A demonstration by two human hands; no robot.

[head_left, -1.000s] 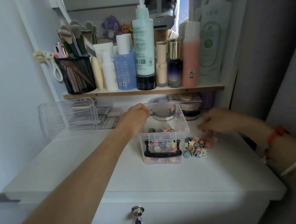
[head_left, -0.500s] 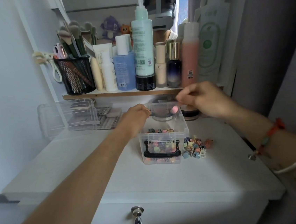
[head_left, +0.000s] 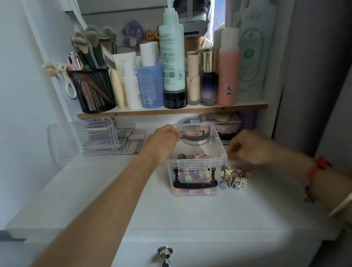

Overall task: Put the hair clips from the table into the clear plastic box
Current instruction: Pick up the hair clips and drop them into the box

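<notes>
1. Head view, materials: the clear plastic box (head_left: pixel 197 179) is a thin-walled, see-through tub with a flanged rim and a black, curved carry handle (head_left: pixel 194 183) hanging flat on its near wall. It stands lidless on the smooth white worktop (head_left: pixel 201 213).
2. Through its walls a low layer of small, many-coloured hair clips shows on the bottom.
3. Just to the right of the box, on the worktop, lies a loose heap of hair clips (head_left: pixel 234 177): tiny claw and flower shapes in blue, orange, cream and rust, with a matte look.
4. Left hand (head_left: pixel 164 144): its grip is closed on the far-left rim of the box, fingers curled over the edge.
5. Right hand (head_left: pixel 252 147): it hovers just above the far edge of the heap, beside the box's right wall, with fingers curled loosely inward; whether the fingertips pinch a clip I cannot tell.
6. On the right forearm sit a red cord bracelet (head_left: pixel 317 167) and a plain silver bangle (head_left: pixel 349 195).
</notes>
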